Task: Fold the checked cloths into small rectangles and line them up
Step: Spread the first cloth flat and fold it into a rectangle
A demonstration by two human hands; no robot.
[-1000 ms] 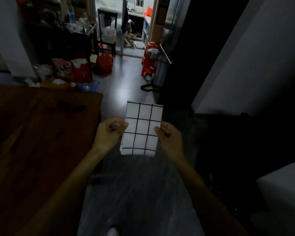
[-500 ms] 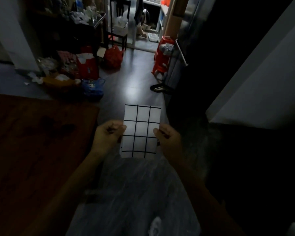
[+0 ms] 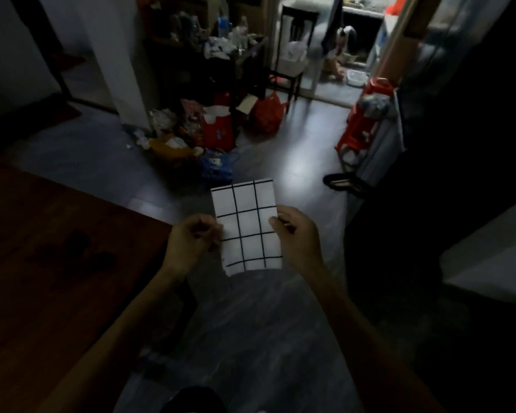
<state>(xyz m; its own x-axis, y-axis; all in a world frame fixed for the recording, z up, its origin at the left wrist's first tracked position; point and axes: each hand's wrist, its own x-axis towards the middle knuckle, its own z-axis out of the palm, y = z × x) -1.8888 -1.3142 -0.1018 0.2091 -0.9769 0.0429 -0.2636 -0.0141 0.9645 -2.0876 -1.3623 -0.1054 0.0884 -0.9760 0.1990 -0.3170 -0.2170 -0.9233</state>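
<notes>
A white checked cloth [image 3: 246,225] with black grid lines, folded into a narrow rectangle, is held up in the air above the grey floor. My left hand [image 3: 191,241] pinches its left edge with curled fingers. My right hand [image 3: 295,234] pinches its right edge, thumb on the front face. The cloth tilts slightly, its top leaning left. Its lower left corner shows a small extra layer sticking out.
A dark brown wooden table [image 3: 57,248] fills the left side, its corner close to my left hand. Red and blue bags [image 3: 218,135] clutter the floor ahead. A red stool [image 3: 364,126] stands at the right by a dark wall. A pale surface [image 3: 495,248] is at the far right.
The view has swung left, bringing more of the floor and clutter into sight. The cloth has tilted from leaning right to leaning left. Both hands keep their pinch on its side edges.
</notes>
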